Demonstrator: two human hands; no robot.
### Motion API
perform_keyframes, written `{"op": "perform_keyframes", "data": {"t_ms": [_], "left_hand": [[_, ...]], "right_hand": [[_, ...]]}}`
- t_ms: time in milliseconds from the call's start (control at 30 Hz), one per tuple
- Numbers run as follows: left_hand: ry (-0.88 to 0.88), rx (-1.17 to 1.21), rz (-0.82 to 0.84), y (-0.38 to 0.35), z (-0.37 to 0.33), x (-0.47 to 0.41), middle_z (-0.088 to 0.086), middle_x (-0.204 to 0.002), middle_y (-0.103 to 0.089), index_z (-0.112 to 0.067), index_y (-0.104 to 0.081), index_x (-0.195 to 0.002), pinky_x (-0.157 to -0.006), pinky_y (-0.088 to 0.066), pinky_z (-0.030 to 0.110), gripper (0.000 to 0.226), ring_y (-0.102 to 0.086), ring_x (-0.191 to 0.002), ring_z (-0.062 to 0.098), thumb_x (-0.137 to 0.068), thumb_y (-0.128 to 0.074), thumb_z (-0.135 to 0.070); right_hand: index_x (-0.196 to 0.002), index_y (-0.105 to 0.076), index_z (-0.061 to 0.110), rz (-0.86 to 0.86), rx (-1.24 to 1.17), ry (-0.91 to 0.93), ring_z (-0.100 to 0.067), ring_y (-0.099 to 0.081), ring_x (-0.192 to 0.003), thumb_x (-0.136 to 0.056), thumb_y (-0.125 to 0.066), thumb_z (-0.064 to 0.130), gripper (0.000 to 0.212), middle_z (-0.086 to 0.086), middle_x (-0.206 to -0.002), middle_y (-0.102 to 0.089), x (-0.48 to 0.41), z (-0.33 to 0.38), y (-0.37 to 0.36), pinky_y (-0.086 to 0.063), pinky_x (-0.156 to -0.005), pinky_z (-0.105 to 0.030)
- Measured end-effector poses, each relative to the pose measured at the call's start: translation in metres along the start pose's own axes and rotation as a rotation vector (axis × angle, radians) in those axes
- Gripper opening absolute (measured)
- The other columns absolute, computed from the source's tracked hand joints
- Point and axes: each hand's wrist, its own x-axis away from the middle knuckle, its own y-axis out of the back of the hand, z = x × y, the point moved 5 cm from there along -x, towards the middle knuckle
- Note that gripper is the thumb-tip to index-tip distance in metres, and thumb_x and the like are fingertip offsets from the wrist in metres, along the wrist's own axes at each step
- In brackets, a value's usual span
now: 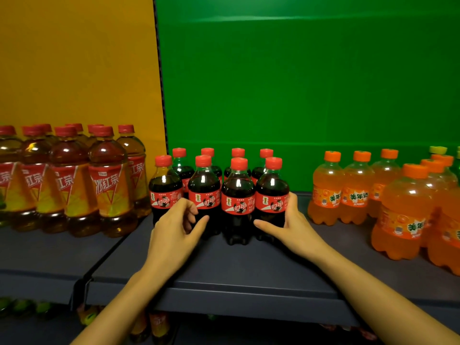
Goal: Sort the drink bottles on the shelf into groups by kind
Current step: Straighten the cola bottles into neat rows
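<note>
Eight small clear-plastic cola bottles (237, 195), dark-filled, red-capped, red-labelled, stand upright in two rows of four on the middle of the matte grey-blue shelf (249, 265), long axes vertical, directly beyond both hands. The right hand (288, 220) wraps the front-right cola bottle (271, 195), thumb across its front, fingers behind. The left hand (174, 227), equally near, curls its fingers into the gap beside the second front bottle (204, 192); whether it grips cannot be told

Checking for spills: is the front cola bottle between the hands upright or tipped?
Upright: the cola bottle stands on its base, red cap on top.
</note>
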Motion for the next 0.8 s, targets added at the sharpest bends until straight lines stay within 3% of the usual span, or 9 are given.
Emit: {"op": "perform_keyframes", "data": {"t_ms": [133,200,300,400,533,633,800], "left_hand": [[-0.005,-0.035,-0.28,0.027,0.003,-0.005,0.0,-0.088,-0.046,-0.01,-0.046,-0.093,-0.071,-0.039,0.028,0.038,-0.044,-0.081,0.018,-0.073,-0.076,-0.024],[0.004,-0.051,-0.383,0.041,0.006,-0.009,0.008,-0.103,-0.043,-0.003,-0.044,-0.107,-0.081,-0.038,0.03,0.059,-0.041,-0.095,0.018,-0.068,-0.08,-0.029],[0.011,-0.039,-0.429,0.051,0.011,-0.015,0.018,-0.127,-0.038,-0.001,-0.033,-0.126,-0.101,-0.029,0.023,0.09,-0.035,-0.117,0.02,-0.061,-0.08,-0.042],[0.196,0.236,-0.228,0.043,0.028,-0.029,0.008,-0.143,-0.03,-0.014,-0.02,-0.138,-0.106,-0.024,0.021,0.109,-0.031,-0.129,0.015,-0.054,-0.084,-0.043],[0.472,0.598,0.104,0.021,0.059,-0.037,0.004,-0.141,-0.04,-0.023,-0.019,-0.142,-0.097,-0.039,0.031,0.121,-0.044,-0.126,0.021,-0.044,-0.09,-0.034],[0.494,0.754,0.268,0.012,0.068,-0.038,0.001,-0.12,-0.056,-0.026,-0.035,-0.132,-0.077,-0.048,0.026,0.132,-0.059,-0.106,0.017,-0.015,-0.091,-0.048],[0.43,0.756,0.408,0.006,0.068,-0.046,0.001,-0.115,-0.063,-0.025,-0.042,-0.128,-0.074,-0.053,0.023,0.12,-0.065,-0.101,0.015,-0.02,-0.093,-0.043]], "right_hand": [[-0.139,-0.013,0.02,-0.009,0.007,0.002,-0.006,-0.042,-0.119,-0.077,-0.072,0.033,0.087,0.013,-0.127,-0.041,0.001,0.002,0.001,-0.034,-0.095,-0.021],[-0.139,-0.015,0.019,-0.026,0.008,0.007,-0.004,-0.042,-0.117,-0.075,-0.073,0.033,0.088,0.012,-0.127,-0.041,0.002,0.003,0.002,-0.035,-0.093,-0.02],[-0.138,-0.016,0.021,-0.087,0.036,0.025,-0.009,-0.037,-0.126,-0.07,-0.076,0.038,0.092,0.005,-0.137,-0.038,0.002,0.002,0.005,-0.034,-0.104,-0.027],[-0.14,-0.015,0.021,-0.161,0.031,0.015,-0.013,-0.028,-0.135,-0.063,-0.079,0.041,0.102,0.0,-0.147,-0.027,0.001,0.0,0.013,-0.028,-0.11,-0.031],[-0.146,-0.001,0.026,-0.081,-0.102,-0.082,-0.014,-0.015,-0.143,-0.049,-0.079,0.047,0.127,0.003,-0.156,-0.009,-0.002,-0.004,0.014,-0.02,-0.113,-0.033],[-0.145,0.012,0.03,0.043,-0.162,-0.163,-0.015,-0.018,-0.143,-0.04,-0.079,0.05,0.14,0.001,-0.158,-0.009,-0.009,-0.009,0.011,-0.02,-0.115,-0.037],[-0.145,0.02,0.027,0.166,-0.277,-0.164,-0.011,-0.035,-0.131,-0.046,-0.09,0.034,0.147,0.0,-0.154,-0.022,-0.023,-0.007,0.007,-0.028,-0.112,-0.038]]}}
